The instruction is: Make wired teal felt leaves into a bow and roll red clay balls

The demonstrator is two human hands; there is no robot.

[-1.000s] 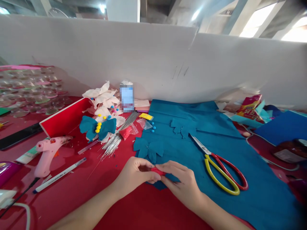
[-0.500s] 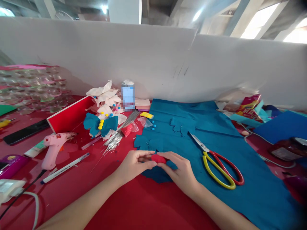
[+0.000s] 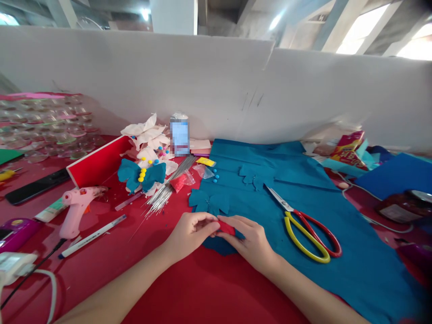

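Note:
Pinched between both hands is a small red piece (image 3: 227, 227); whether it is cloth or soft clay I cannot tell. My left hand (image 3: 194, 231) closes on its left end with thumb and fingertips. From the other side my right hand (image 3: 251, 238) grips it, covering part of it. Just beyond the fingers lies a blue butterfly-shaped cut-out (image 3: 211, 202) with wire at its middle. A second blue cut-out (image 3: 249, 174) rests farther back on the blue cloth (image 3: 310, 180). Scissors (image 3: 289, 209) with one yellow and one red handle lie partly open to the right.
A blue butterfly with yellow balls (image 3: 153, 176) sits by white fabric pieces (image 3: 148, 130) and thin metal wires (image 3: 168, 189). On the left are a pink glue gun (image 3: 72, 213), a pen (image 3: 92, 237) and a black phone-like slab (image 3: 37, 185). A phone (image 3: 180, 137) stands behind.
The red piece has turned and tilted between my fingertips, its right end now lower. My left fingertips have curled in closer to it. The view has shifted slightly.

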